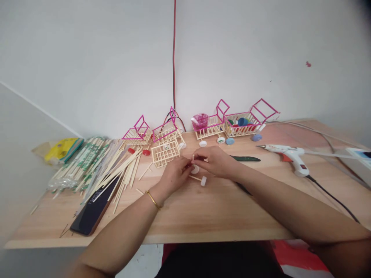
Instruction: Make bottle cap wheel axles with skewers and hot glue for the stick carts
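Over the middle of the table, my left hand (176,172) and my right hand (216,161) meet at the fingertips. Between them is a white bottle cap (196,169), with a short wooden stick (193,157) standing up at it. My right thumb and fingers pinch around the stick. My left fingers are closed at the cap's left edge, and their grip is partly hidden. Just below lies another wooden stick (195,177) with a white cap (203,181) on its right end. A small stick basket (165,153) sits beyond my left hand.
Stick carts with pink rims, one a cart of coloured caps (242,125), line the wall. A pink-stained cup (200,122) sits in another. Loose sticks (124,173), a phone (94,208) and packed sticks (84,162) lie left. A glue gun (290,154) and a dark-green blade (246,158) lie right.
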`<state>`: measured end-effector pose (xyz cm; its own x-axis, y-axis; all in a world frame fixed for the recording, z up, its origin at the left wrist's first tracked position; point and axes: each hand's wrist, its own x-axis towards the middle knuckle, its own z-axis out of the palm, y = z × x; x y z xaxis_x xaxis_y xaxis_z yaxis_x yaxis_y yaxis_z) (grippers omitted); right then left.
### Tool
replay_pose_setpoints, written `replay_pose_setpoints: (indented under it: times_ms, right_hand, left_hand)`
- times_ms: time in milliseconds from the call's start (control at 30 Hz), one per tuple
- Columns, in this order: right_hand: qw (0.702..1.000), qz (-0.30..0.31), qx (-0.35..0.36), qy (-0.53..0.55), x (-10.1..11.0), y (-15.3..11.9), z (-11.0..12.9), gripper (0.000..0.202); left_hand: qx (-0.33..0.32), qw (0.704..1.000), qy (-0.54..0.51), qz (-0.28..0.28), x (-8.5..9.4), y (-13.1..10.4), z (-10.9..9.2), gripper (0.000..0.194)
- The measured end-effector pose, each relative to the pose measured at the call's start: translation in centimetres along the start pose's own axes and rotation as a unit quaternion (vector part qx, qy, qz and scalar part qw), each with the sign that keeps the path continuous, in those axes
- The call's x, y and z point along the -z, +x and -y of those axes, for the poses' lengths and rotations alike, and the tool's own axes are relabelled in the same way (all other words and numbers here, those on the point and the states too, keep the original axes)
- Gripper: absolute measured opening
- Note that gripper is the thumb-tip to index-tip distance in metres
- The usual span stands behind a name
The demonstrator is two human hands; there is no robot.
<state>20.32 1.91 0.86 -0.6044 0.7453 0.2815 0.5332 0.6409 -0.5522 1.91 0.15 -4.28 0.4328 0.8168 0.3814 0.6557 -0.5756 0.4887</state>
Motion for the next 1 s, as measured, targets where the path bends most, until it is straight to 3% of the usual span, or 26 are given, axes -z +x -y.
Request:
replay_pose_setpoints:
  times_ms: [233,333,400,467,567,833,1000]
  right_hand:
    - [1.000,0.022,0.013,0.013,0.5,-0.3,-0.1,0.013]
    - [0.993,-0.009,-0.048,-0.103,2.1,-0.3,-1.9,0.019]
    - [0.964,-0.023,-0.145,-0.221,3.1,-0.2,-3.5,0.024]
    - [0.924,0.005,-0.210,-0.320,3.7,-0.2,-5.2,0.026]
    - [0.900,0.065,-0.243,-0.356,3.4,-0.3,-6.9,0.029]
    - [0.886,0.066,-0.243,-0.389,1.6,-0.1,-8.0,0.034]
    - [0.916,0.015,-0.255,-0.310,2.1,-0.5,-7.6,0.023]
  left_hand:
    - [-0.005,1.000,-0.025,-0.009,0.4,0.2,-0.3,0.009]
    - [-0.001,1.000,-0.014,-0.007,0.5,0.1,-0.2,0.008]
    - [-0.003,1.000,-0.005,-0.004,0.5,0.0,-0.2,0.008]
    - [-0.007,1.000,-0.008,-0.003,0.4,0.0,-0.1,0.009]
    - [-0.007,1.000,-0.017,-0.004,0.3,-0.1,-0.1,0.010]
    - [-0.005,1.000,-0.014,-0.003,0.4,0.0,-0.2,0.011]
    - [-0.005,1.000,-0.013,-0.007,0.3,-0.2,-0.1,0.010]
